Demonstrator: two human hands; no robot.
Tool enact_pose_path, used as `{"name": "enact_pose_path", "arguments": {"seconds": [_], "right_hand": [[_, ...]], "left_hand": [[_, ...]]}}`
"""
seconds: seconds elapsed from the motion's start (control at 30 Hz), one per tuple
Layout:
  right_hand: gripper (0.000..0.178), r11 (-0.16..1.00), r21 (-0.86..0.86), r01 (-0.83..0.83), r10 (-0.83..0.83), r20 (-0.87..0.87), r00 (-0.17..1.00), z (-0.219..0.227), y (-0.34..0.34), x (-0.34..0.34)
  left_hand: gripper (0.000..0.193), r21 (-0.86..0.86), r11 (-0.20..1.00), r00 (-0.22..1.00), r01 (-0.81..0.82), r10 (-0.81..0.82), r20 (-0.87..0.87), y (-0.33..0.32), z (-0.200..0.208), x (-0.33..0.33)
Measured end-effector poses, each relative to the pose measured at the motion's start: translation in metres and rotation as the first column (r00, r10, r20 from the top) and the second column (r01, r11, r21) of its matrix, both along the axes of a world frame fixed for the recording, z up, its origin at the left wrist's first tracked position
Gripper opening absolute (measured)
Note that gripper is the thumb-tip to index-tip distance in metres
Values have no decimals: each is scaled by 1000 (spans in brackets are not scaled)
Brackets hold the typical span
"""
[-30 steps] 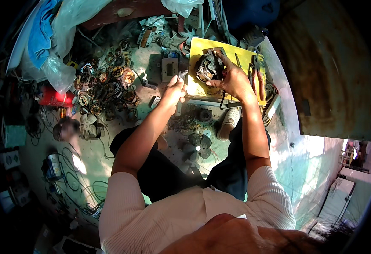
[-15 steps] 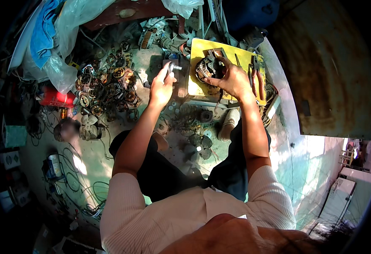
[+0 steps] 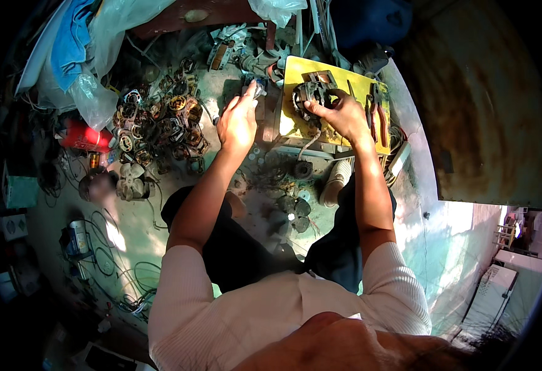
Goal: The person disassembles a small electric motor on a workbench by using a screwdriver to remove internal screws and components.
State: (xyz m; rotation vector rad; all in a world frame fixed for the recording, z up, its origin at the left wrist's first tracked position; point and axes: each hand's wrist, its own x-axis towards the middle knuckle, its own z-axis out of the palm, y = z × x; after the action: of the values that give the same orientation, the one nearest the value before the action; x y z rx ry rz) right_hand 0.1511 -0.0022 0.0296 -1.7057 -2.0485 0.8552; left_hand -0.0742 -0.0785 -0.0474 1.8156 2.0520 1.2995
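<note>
On the yellow board [image 3: 290, 125], my right hand [image 3: 347, 119] grips a dark motor stator [image 3: 305, 99], thumb on the near side and fingers over its right side. A pale braided cord [image 3: 311, 142] hangs from it over the board's near edge. My left hand [image 3: 237, 123] reaches out left of the board with its index finger stretched forward. A small shiny metal part [image 3: 259, 91] shows beside its fingertips, above a dark box on the floor. The hand itself partly hides its grip. Pliers [image 3: 379, 117] lie on the board right of my right hand.
A heap of old motor stators [image 3: 172, 120] lies on the floor to the left, near a red container [image 3: 85, 137]. Loose cables [image 3: 107, 260] coil at the lower left. A rusty panel [image 3: 487, 111] stands on the right. Dark round parts [image 3: 294, 207] lie between my feet.
My left hand has moved forward with the small metal part, toward the dark box. The stator in my right hand has turned slightly, and its pale cord now hangs in plain sight.
</note>
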Motion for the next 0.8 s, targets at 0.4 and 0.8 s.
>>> {"name": "enact_pose_path", "arguments": {"seconds": [0.4,0.8], "right_hand": [[59,949,-315,-21,-100,-364,926,-25,11,-2],[62,973,-229,1,-80,-334,939,-29,7,-10]], "left_hand": [[45,-147,899,234,413,51,971,-26,-12,39],[51,-67,944,210,323,-3,978,-28,-16,54]]}}
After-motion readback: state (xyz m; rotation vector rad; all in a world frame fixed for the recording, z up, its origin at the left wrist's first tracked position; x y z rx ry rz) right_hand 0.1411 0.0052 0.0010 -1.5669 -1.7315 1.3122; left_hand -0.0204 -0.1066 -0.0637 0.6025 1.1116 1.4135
